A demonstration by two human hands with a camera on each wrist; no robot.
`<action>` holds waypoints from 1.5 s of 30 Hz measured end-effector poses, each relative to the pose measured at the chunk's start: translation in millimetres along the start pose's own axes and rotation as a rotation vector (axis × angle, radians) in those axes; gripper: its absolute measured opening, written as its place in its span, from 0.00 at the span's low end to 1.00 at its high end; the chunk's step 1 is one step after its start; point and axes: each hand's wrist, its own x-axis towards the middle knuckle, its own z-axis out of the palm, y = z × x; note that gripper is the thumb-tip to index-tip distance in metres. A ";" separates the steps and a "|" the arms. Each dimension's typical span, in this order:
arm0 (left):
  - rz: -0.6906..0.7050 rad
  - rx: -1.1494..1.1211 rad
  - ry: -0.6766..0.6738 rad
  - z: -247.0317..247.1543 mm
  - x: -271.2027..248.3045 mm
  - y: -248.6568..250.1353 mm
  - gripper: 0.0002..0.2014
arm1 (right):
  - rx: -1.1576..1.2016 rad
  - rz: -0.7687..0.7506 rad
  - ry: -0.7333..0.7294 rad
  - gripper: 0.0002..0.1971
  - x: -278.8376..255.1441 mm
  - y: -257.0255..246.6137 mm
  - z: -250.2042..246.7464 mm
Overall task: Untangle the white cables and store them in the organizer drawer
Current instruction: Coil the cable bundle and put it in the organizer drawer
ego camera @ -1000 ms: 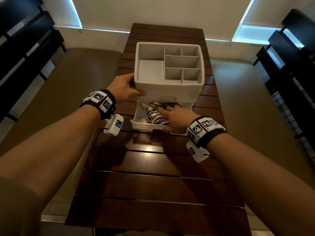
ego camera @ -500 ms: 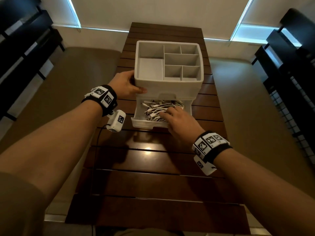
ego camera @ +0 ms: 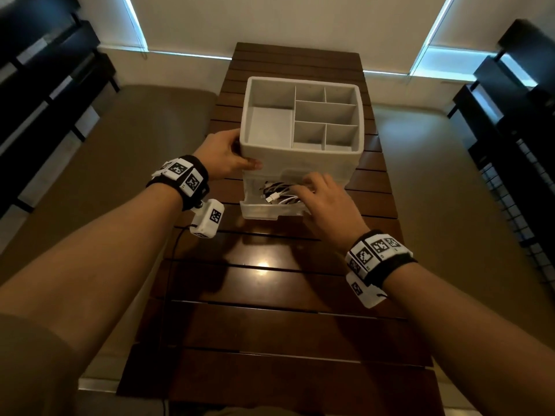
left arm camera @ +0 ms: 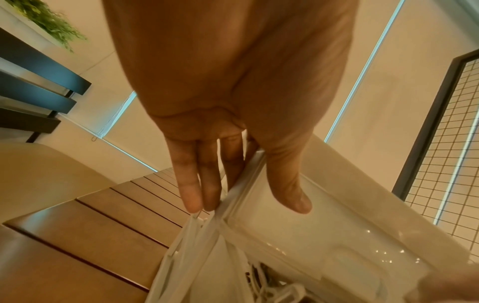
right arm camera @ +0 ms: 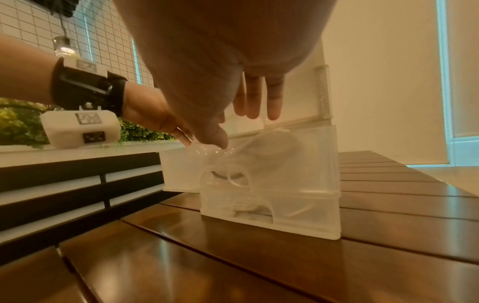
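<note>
Here the left hand (ego camera: 223, 156) gripped the near left corner of the organizer (ego camera: 301, 115), fingers along its side wall and thumb pressed on its front face. Just below that thumb, the clear drawer (ego camera: 264, 210) stood pulled out toward the person. The white cables (ego camera: 277, 193) lay bundled inside it, between the two hands. The right hand (ego camera: 329, 202) hovered over the drawer's right part with fingers straight and loosely spread, tips at the cables; whether they touched could not be told. Under both wrists ran the wooden slatted table (ego camera: 270, 295).
</note>
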 end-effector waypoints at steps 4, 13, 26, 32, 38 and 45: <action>-0.001 -0.034 0.008 4.2 0.8 0.0 0.33 | 0.114 0.104 -0.148 0.36 -5.0 -2.3 9.7; 0.012 -0.072 0.021 4.4 -0.7 -3.7 0.33 | -0.011 0.170 -0.365 0.27 35.3 -15.5 4.3; 0.015 -0.088 0.047 10.6 -2.1 -5.9 0.34 | 0.021 0.198 -0.178 0.14 17.0 -6.0 12.9; 0.006 -0.091 0.062 11.4 -2.4 -7.1 0.35 | -0.074 0.215 -0.049 0.09 19.7 -13.5 14.3; -0.001 -0.096 0.059 13.8 -0.7 -7.8 0.36 | 0.046 0.054 -0.037 0.22 13.2 -15.9 24.2; 0.004 -0.098 0.053 12.1 -2.9 -4.9 0.34 | 0.004 0.156 -0.243 0.20 37.8 -18.0 9.3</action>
